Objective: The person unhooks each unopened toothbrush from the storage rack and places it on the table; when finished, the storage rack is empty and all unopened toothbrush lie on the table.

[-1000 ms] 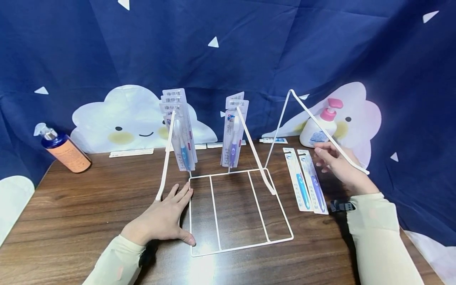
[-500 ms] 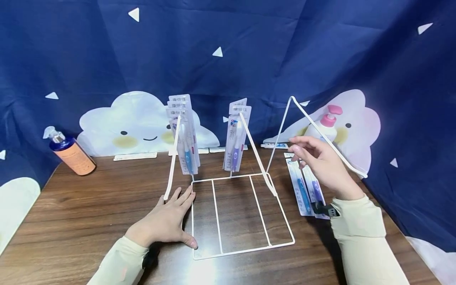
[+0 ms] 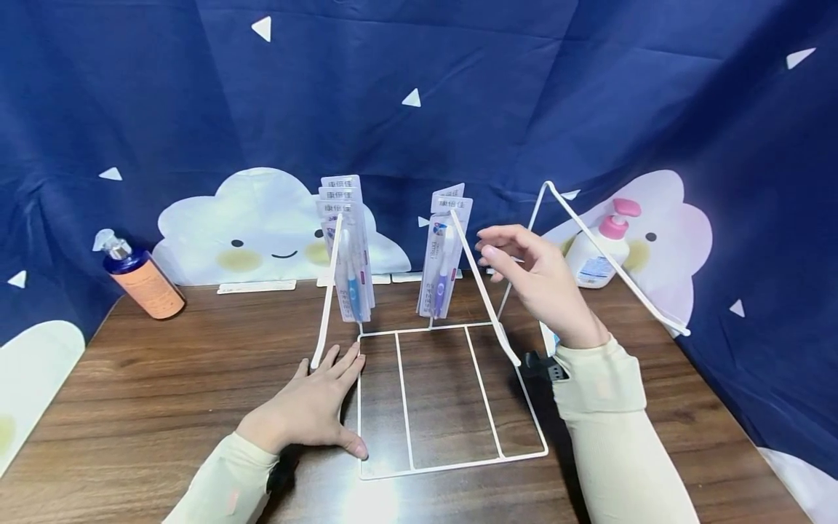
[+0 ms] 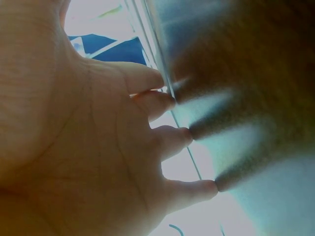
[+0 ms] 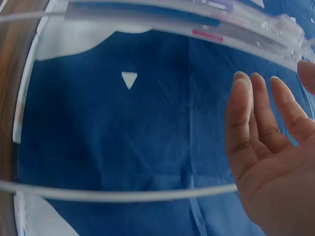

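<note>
Head view, left hand flat, right hand raised

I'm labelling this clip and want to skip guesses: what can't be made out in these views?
- Loose toothbrush packs on the table: head view, almost wholly hidden behind the right hand and sleeve.
- Print on the hanging toothbrush packs: head view, too small to read.
- Left hand: left wrist view is blurred, so contact with the wire rack is unclear.
- Pump bottle label: too small.

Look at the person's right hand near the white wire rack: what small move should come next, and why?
Probably ease the right hand forward to the purple toothbrush pack on the rack's middle hook: its fingers are open, empty and just short of it, while the left hand steadies the base.
</note>
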